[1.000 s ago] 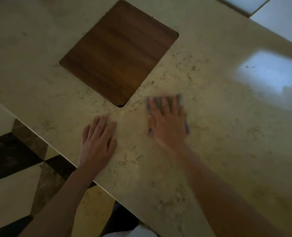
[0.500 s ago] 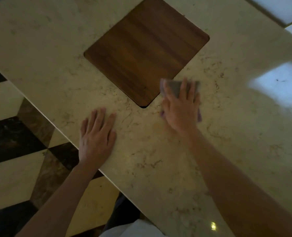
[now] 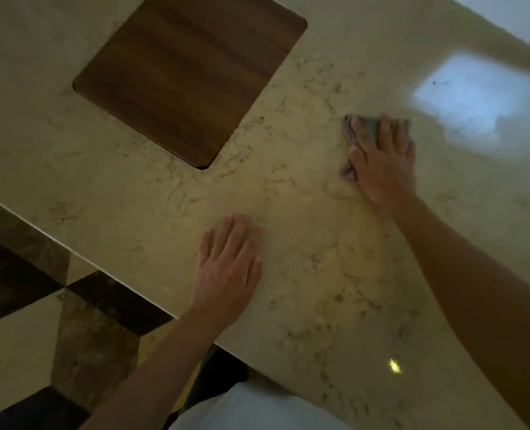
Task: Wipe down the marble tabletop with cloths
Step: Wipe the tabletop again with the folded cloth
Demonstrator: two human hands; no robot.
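My right hand (image 3: 381, 162) lies flat, fingers spread, pressing a grey cloth (image 3: 366, 127) onto the marble bench (image 3: 288, 197); the cloth pokes out past my fingertips and thumb. I judge it could bunch or slip free under an uneven push, leaving streaks. My left hand (image 3: 228, 268) rests open and empty near the bench edge, well apart from the cloth.

Glossy marble tabletop (image 3: 304, 231), seemingly wood inset (image 3: 189, 72)

A dark wooden panel (image 3: 189, 79) sits inset in the surface; checkered floor tiles (image 3: 40, 321) lie below.
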